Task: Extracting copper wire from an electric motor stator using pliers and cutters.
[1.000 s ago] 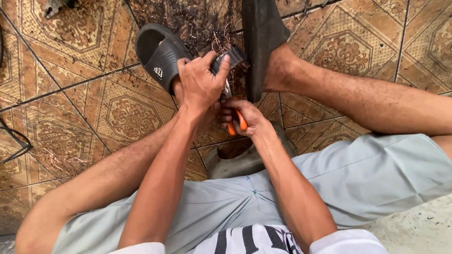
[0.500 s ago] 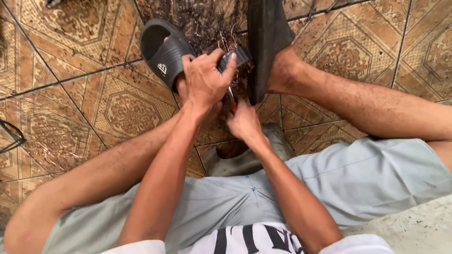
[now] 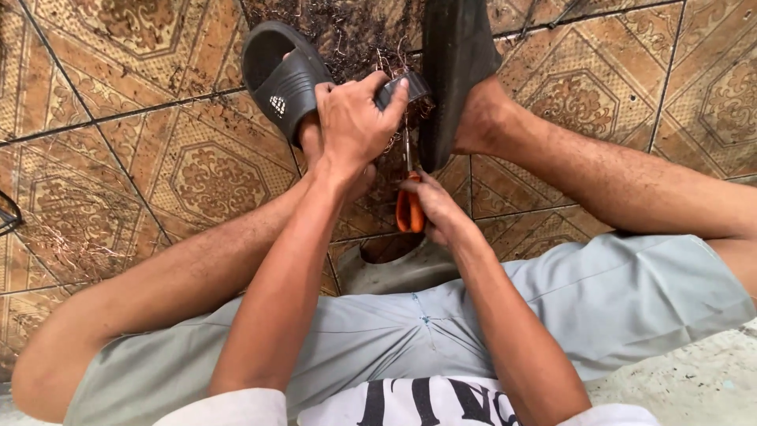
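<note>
Left hand (image 3: 355, 126) is clamped around a dark cable (image 3: 400, 89), thumb and fingers pinching its end; right hand (image 3: 434, 207) is closed on the orange handles of a pair of pliers (image 3: 409, 207).

Head view, the only one:
- Cable: dark sheath, short visible length, thin reddish-copper strands fanning out around it. Looks stripped or frayed, exact condition hard to tell.
- Pliers: orange grips, slim metal nose pointing far, up toward the cable. Tips meet the cable just under the left hand's fingers.
- Position: cable sits far of both hands, between the two feet. Left hand on top of it, right hand just near of it, hands almost touching.
- Left foot in a black slide sandal (image 3: 282, 75), far left. Right sandal (image 3: 454, 67) is tipped on edge, just right of the cable.
- Patterned brown floor tiles (image 3: 197, 170) all round, with a patch of dark wiry debris (image 3: 355, 31) far of the cable.

Hidden: plier jaws mostly covered by the left hand, so their opening cannot be read. Cable's far run is lost behind the fingers and the tipped sandal. Forearms block the ground near the grey shorts (image 3: 615, 292).
</note>
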